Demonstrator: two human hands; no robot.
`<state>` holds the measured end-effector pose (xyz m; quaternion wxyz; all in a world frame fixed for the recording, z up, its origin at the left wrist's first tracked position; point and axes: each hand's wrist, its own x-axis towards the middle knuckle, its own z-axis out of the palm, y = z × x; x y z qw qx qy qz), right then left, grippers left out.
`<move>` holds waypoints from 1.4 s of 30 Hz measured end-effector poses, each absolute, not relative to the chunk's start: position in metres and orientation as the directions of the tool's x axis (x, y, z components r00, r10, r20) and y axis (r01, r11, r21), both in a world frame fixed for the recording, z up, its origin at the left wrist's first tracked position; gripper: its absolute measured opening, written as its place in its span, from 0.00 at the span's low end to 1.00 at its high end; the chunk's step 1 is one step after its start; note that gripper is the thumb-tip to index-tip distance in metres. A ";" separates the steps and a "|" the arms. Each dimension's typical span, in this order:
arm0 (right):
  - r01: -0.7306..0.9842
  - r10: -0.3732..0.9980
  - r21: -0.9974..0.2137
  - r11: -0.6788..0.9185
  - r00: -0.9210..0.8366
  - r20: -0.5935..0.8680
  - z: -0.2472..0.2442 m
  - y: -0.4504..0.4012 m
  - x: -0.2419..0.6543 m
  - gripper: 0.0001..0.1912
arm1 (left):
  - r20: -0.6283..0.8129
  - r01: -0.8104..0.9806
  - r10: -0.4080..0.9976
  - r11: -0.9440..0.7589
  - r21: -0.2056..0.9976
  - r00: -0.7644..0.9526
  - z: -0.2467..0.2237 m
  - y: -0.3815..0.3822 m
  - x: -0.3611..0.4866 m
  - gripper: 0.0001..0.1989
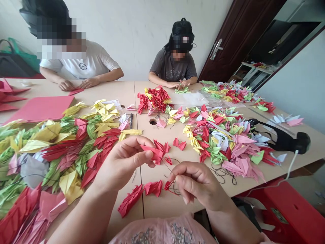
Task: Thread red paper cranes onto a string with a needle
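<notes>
Head view shows the left hand (124, 162) pinching a red folded paper (156, 153) between thumb and fingers, raised above the bench (152, 207); the paper juts rightward past the thumb tip. Just to the right and nearer, the right hand (198, 185) has its fingers curled, thumb and forefinger pressed together on a thin strand (167, 166) that runs up toward the paper; whether it is needle or thread, I cannot tell. A small red piece (167, 185) sits just beside those right fingertips. Near and to the left of it lie two red clusters, one long (130, 200) and one short (153, 188). Left of the left hand spreads a heap of mixed folded papers (76, 145); another pile (223, 132) is on the far right. Across the bench, two people handle papers, red at left and green at right.
</notes>
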<state>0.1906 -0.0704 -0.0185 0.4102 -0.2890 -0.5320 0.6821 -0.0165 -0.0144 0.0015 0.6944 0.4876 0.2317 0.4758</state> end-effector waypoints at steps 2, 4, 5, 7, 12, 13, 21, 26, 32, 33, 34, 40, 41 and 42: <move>-0.252 0.869 -0.963 -0.091 -0.493 0.047 -0.018 -0.071 0.191 0.07 | 0.146 -0.433 0.883 0.070 0.899 0.446 0.001 -0.015 -0.017 0.00; -0.251 0.870 -0.964 -0.090 -0.490 0.046 -0.018 -0.070 0.191 0.08 | 0.160 -0.422 0.875 0.056 0.905 0.457 0.000 -0.015 -0.018 0.01; -0.249 0.872 -0.964 -0.089 -0.488 0.046 -0.018 -0.070 0.191 0.08 | 0.169 -0.414 0.870 0.044 0.909 0.463 0.000 -0.016 -0.018 0.01; -0.238 0.874 -0.968 -0.084 -0.484 0.043 -0.018 -0.070 0.191 0.08 | 0.189 -0.393 0.860 0.014 0.919 0.473 0.000 -0.018 -0.018 0.03; -0.179 0.886 -0.983 -0.048 -0.461 0.041 -0.016 -0.069 0.191 0.08 | 0.213 -0.338 0.860 -0.050 0.940 0.464 0.003 -0.022 -0.018 0.05; -0.164 0.889 -0.986 -0.033 -0.456 0.046 -0.015 -0.069 0.191 0.08 | 0.213 -0.327 0.859 -0.057 0.943 0.465 0.003 -0.022 -0.018 0.05; -0.070 0.904 -0.997 0.023 -0.424 0.050 -0.012 -0.066 0.191 0.10 | 0.395 -0.141 0.792 -0.374 0.917 0.465 0.004 -0.026 -0.022 0.08; -0.086 0.907 -0.994 0.073 -0.408 0.102 -0.011 -0.067 0.191 0.09 | 0.389 -0.141 0.790 -0.367 0.919 0.474 0.004 -0.029 -0.021 0.08; -0.088 0.908 -0.993 0.079 -0.405 0.108 -0.012 -0.068 0.191 0.09 | 0.377 -0.110 0.793 -0.371 0.922 0.479 0.006 -0.030 -0.021 0.08; -0.086 0.909 -0.993 0.077 -0.402 0.105 -0.012 -0.068 0.191 0.09 | 0.386 -0.100 0.782 -0.389 0.916 0.489 0.006 -0.031 -0.021 0.09; -0.083 0.911 -0.994 0.071 -0.401 0.099 -0.012 -0.068 0.191 0.08 | 0.395 -0.084 0.770 -0.411 0.908 0.500 0.006 -0.031 -0.021 0.09; -0.064 0.930 -0.995 0.075 -0.355 0.093 -0.013 -0.066 0.187 0.09 | 0.400 -0.065 0.731 -0.441 0.895 0.553 0.003 -0.033 -0.016 0.11; -0.076 0.939 -0.993 0.088 -0.327 0.108 -0.013 -0.066 0.186 0.08 | 0.398 -0.067 0.736 -0.436 0.897 0.548 0.003 -0.033 -0.014 0.10; -0.091 0.948 -0.991 0.099 -0.294 0.121 -0.014 -0.066 0.185 0.07 | 0.395 -0.065 0.744 -0.431 0.900 0.539 0.003 -0.032 -0.013 0.09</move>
